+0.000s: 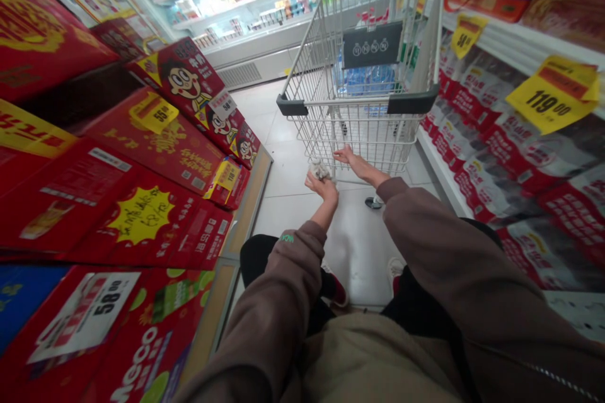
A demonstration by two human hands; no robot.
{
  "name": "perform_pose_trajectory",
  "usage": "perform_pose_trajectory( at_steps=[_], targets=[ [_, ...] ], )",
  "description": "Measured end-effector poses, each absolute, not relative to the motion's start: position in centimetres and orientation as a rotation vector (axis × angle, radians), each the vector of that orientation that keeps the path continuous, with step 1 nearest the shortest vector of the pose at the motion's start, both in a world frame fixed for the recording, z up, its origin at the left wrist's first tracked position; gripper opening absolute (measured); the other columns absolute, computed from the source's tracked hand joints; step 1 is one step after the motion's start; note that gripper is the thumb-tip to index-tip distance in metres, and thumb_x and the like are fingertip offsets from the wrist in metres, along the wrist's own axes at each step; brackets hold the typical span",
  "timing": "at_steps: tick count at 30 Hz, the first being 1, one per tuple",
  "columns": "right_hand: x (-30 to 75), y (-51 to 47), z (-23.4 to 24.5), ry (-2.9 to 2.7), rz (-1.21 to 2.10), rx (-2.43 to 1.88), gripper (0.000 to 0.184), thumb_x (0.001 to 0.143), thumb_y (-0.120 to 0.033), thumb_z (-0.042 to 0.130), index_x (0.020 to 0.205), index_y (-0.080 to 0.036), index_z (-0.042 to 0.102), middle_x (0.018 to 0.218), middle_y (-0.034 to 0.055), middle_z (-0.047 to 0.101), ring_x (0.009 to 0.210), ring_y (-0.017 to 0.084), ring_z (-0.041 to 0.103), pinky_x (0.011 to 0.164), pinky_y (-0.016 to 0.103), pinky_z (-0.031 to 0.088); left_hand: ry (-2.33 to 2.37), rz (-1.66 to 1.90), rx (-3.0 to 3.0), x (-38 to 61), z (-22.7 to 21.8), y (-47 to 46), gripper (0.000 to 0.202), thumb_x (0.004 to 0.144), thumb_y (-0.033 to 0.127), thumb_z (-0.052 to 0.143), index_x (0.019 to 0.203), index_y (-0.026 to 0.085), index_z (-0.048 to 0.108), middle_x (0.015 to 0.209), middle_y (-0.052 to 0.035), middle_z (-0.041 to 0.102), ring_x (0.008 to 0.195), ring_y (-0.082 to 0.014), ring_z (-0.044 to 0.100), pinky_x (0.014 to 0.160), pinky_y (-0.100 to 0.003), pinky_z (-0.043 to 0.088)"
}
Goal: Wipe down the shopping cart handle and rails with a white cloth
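Note:
A crumpled greyish-white cloth [319, 169] is bunched in my left hand [323, 186], whose fingers are closed around it. This hand is low, just in front of the bottom edge of a wire shopping cart [350, 138]. To its right, my right hand [352, 158] reaches in front of the cart's lower wires with fingers partly bent and apart. I see nothing held in it, and I cannot tell whether it touches the wire. One cart caster [373, 203] shows below my right wrist.
Stacked red gift boxes [155, 164] line the left side on a wooden-edged platform [246, 201]. Shelves of red-and-white wrapped bottles [491, 157] stand close on the right. A refrigerated display [255, 19] is behind the cart. Large blue-tinted bottles [368, 80] show through its wires. White tiled floor [283, 214] lies between.

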State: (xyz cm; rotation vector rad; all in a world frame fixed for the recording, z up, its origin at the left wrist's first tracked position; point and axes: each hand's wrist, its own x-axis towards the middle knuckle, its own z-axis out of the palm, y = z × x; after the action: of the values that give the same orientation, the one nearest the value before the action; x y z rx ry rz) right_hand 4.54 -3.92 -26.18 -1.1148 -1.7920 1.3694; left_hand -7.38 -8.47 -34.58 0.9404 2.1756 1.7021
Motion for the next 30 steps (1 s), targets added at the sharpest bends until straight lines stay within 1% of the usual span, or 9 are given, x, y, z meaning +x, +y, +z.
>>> perform_pose_trajectory(
  at_steps=[3, 6, 9, 12, 14, 19, 25, 28, 30],
  targets=[
    [4.6, -4.3, -25.4, -1.803, 1.379, -1.126, 0.106, 0.089, -0.087, -0.002, 0.142, -0.021, 0.063, 0.141, 0.0141, 0.069, 0.151, 0.034, 0.047, 0.13, 0.062, 0.018, 2.13, 1.666, 1.011, -7.1, -34.4, -7.9, 0.062, 0.075, -0.001, 0.052, 0.131, 0.023, 0.058, 0.126, -0.0103, 0.053, 0.131, -0.0245, 0.055, 0.119, -0.042, 0.043],
    [6.0, -5.2, -24.7, -1.853, 1.277, -1.096, 0.104, 0.091, -0.085, -0.002, 0.14, -0.022, 0.064, 0.137, 0.0138, 0.072, 0.142, 0.032, 0.057, 0.127, 0.056, 0.028, 2.056, 1.607, 1.11, -6.6, -34.6, -8.4, 0.059, 0.072, -0.002, 0.055, 0.123, 0.026, 0.064, 0.116, -0.0065, 0.057, 0.123, -0.0231, 0.059, 0.114, -0.038, 0.048],
    [8.4, -6.3, -24.9, -1.961, 0.915, -1.079, 0.097, 0.096, -0.078, -0.002, 0.135, -0.022, 0.067, 0.132, 0.0115, 0.074, 0.132, 0.03, 0.064, 0.12, 0.048, 0.04, 2.097, 1.644, 1.044, -6.3, -34.7, -8.9, 0.062, 0.074, -0.004, 0.052, 0.127, 0.025, 0.062, 0.124, -0.0085, 0.054, 0.131, -0.0238, 0.055, 0.12, -0.041, 0.043],
    [10.5, -7.2, -26.0, -1.97, 0.438, -1.126, 0.087, 0.103, -0.062, -0.002, 0.131, -0.02, 0.068, 0.131, 0.0136, 0.072, 0.129, 0.029, 0.061, 0.116, 0.047, 0.043, 2.14, 1.69, 0.971, -5.1, -34.6, -9.0, 0.065, 0.077, -0.004, 0.048, 0.135, 0.022, 0.056, 0.139, -0.0135, 0.045, 0.141, -0.0259, 0.046, 0.125, -0.046, 0.036],
    [11.3, -7.6, -27.0, -1.88, 0.273, -1.113, 0.079, 0.106, -0.053, 0.002, 0.127, -0.019, 0.069, 0.126, 0.0151, 0.072, 0.124, 0.029, 0.062, 0.112, 0.048, 0.044, 2.106, 1.663, 1.035, -3.3, -34.6, -9.1, 0.062, 0.077, -0.004, 0.049, 0.133, 0.022, 0.058, 0.139, -0.0134, 0.045, 0.138, -0.0263, 0.048, 0.123, -0.046, 0.038],
    [11.9, -7.8, -29.1, -1.717, 0.239, -0.97, 0.064, 0.109, -0.048, 0.013, 0.115, -0.02, 0.07, 0.11, 0.0128, 0.075, 0.106, 0.026, 0.068, 0.098, 0.046, 0.053, 1.865, 1.436, 1.445, 1.6, -35.6, -10.3, 0.057, 0.073, -0.004, 0.057, 0.122, 0.024, 0.066, 0.127, -0.01, 0.053, 0.124, -0.0257, 0.057, 0.114, -0.043, 0.047],
    [14.2, -8.2, -29.0, -1.547, 0.15, -0.964, 0.058, 0.109, -0.046, 0.016, 0.112, -0.022, 0.069, 0.108, 0.0106, 0.074, 0.106, 0.025, 0.068, 0.098, 0.046, 0.053, 2.07, 1.584, 1.394, 1.9, -35.6, -9.9, 0.058, 0.08, -0.001, 0.053, 0.132, 0.024, 0.062, 0.141, -0.0135, 0.045, 0.134, -0.0289, 0.049, 0.117, -0.049, 0.043],
    [15.0, -8.4, -28.5, -1.423, 0.132, -0.999, 0.06, 0.109, -0.049, 0.016, 0.108, -0.023, 0.07, 0.107, 0.0096, 0.074, 0.106, 0.025, 0.068, 0.098, 0.046, 0.053, 2.036, 1.39, 1.784, 1.0, -35.8, -9.8, 0.059, 0.08, -0.004, 0.051, 0.129, 0.024, 0.067, 0.142, -0.0142, 0.047, 0.134, -0.0302, 0.046, 0.115, -0.053, 0.044],
    [15.3, -8.4, -28.3, -1.396, 0.149, -1.019, 0.062, 0.108, -0.053, 0.016, 0.107, -0.023, 0.07, 0.106, 0.0093, 0.074, 0.105, 0.025, 0.068, 0.099, 0.046, 0.053, 1.892, 1.205, 2.076, 0.4, -36.2, -10.2, 0.059, 0.08, -0.006, 0.052, 0.125, 0.027, 0.071, 0.138, -0.0123, 0.053, 0.13, -0.0283, 0.049, 0.112, -0.051, 0.047]
  ],
)
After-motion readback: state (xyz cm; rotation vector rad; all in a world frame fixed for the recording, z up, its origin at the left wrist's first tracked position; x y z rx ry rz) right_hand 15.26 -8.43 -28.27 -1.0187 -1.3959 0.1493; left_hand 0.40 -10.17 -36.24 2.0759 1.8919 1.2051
